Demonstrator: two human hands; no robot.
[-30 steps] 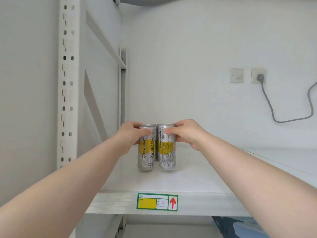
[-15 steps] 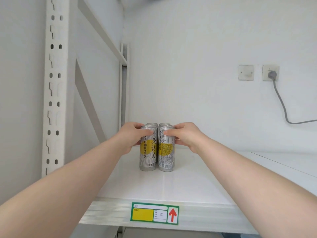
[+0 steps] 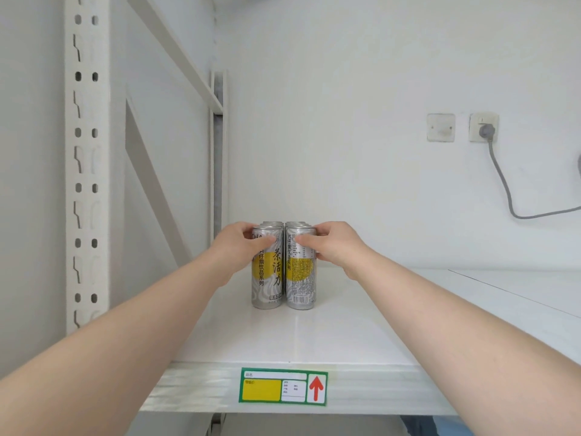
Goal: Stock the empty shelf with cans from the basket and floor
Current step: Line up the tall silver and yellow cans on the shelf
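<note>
Toward the left end of the shelf [image 3: 314, 335], nearer its back edge than its front, two upright cans are gripped close to their tops. One thumb [image 3: 265, 241] is laid across the front of the left can [image 3: 267, 280]. The remaining fingers of the left hand [image 3: 240, 247] are curled round the can's far side and are mostly hidden. The right can [image 3: 300, 278] is grasped in the same way by the right hand [image 3: 334, 243], with its thumb [image 3: 302, 240] on the front and its fingers wrapped out of sight behind.

Both cans are seen standing on the shelf board, just beside each other. Whether they touch cannot be told, since only a thin dark line is visible between them. Behind them the rims of further cans [image 3: 273, 223] are partly visible. Their bodies are covered by the front pair and the hands, so their number cannot be made out.

Both forearms are cut off by the lower corners of the view. A green-bordered price label [image 3: 283, 387] with a red arrow is fixed on the shelf's front edge, and its small print is too fine to read. A perforated upright post [image 3: 86, 184] is seen at the left. A grey cable [image 3: 503, 190] is plugged into a wall socket [image 3: 484, 127] and is cut off at the right edge. Below the front edge, something blue [image 3: 440, 426] is glimpsed but cannot be identified.
</note>
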